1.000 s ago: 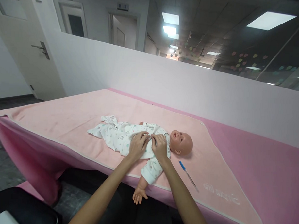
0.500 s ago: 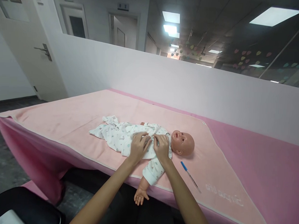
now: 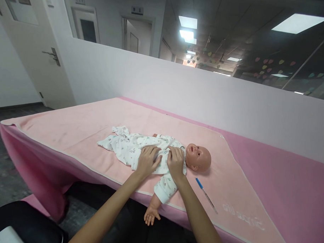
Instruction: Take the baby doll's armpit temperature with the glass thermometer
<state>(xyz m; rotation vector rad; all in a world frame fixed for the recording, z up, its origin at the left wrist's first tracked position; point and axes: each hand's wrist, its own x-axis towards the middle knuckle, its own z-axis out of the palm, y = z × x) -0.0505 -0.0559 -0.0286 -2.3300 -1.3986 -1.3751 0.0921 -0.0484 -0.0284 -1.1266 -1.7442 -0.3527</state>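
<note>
A baby doll (image 3: 199,158) lies on its back with its head to the right, dressed in a white printed baby outfit (image 3: 126,148). My left hand (image 3: 148,160) rests on the front of the outfit at the belly, its fingers laid over the cloth and the thumb apart. On the chest, close to the neck, lies my right hand (image 3: 176,161), fingers bent lightly over the fabric. Between the two hands a strip of the garment's front shows. One doll arm (image 3: 153,208) reaches over the near table edge. The outfit's legs look flat towards their ends.
A pink blanket (image 3: 84,126) covers much of the table, over a darker pink cloth (image 3: 282,164). A pen with a blue cap (image 3: 206,194) lies right of the doll's near arm. A white wall (image 3: 179,83) with glass above stands behind; a black chair (image 3: 22,223) is at lower left.
Both hands have gone from a pinching pose at the garment's front to lying flatter, slightly farther apart. The doll and pen keep their places; the view shifts slightly.
</note>
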